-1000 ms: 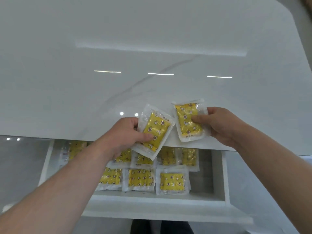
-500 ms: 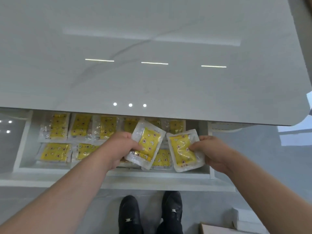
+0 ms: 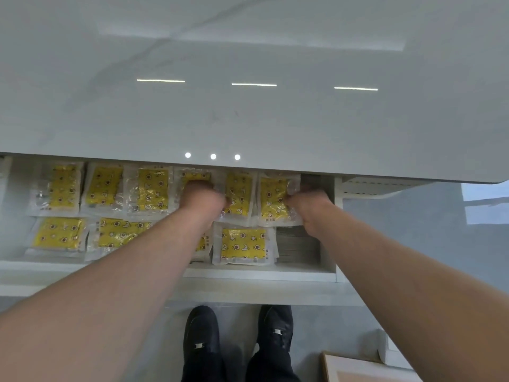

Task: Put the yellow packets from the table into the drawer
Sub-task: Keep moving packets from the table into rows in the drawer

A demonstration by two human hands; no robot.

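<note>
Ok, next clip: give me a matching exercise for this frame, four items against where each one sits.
Items:
1. left hand
2. right hand
3. drawer
4. black shoes

Places:
A. on the floor below the drawer front
B. pulled open under the tabletop edge
C. in the back row, on a packet near the middle
D. at the back row's right-end packet

Pairs: 1-C, 2-D, 3-B, 4-A
</note>
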